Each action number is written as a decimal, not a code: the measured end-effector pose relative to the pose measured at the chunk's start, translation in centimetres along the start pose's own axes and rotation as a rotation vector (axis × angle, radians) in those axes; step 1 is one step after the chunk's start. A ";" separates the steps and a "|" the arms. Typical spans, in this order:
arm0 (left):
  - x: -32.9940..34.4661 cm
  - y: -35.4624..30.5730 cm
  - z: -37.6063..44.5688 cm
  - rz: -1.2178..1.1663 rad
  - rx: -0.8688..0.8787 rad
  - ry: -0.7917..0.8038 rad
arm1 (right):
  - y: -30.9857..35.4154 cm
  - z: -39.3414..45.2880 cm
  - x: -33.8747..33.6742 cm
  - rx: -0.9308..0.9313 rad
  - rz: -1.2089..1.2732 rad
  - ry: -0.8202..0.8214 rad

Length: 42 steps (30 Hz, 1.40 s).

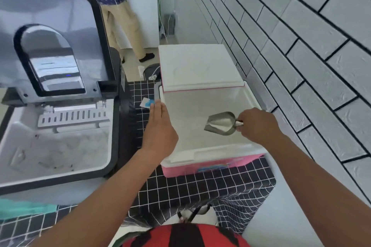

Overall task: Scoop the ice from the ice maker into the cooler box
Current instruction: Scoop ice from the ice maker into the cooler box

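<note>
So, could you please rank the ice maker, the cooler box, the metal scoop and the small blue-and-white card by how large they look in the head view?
1. ice maker, though it sits nearer the camera's left edge
2. cooler box
3. metal scoop
4. card

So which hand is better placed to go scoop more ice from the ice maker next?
Right. The right hand already grips the metal scoop over the open cooler box, while the left hand rests flat on its left rim, steadying it beside the ice maker.
</note>
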<state>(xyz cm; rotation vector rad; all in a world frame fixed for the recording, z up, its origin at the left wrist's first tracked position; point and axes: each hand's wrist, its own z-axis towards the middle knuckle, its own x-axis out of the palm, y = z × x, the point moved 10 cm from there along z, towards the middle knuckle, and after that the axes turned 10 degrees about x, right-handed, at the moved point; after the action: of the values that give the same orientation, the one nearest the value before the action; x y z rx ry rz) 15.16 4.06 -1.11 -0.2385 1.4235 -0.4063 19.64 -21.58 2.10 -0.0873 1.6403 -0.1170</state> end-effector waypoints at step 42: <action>-17.3 24.9 -11.8 -0.144 -0.191 -0.214 | 40.3 -10.7 -7.8 -0.635 -0.395 -0.127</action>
<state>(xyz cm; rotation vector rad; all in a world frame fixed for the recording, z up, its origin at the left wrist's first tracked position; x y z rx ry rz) 5.10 34.71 2.99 -0.5266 1.2383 -0.3514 10.13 19.66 5.32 -0.8864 1.4627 0.1126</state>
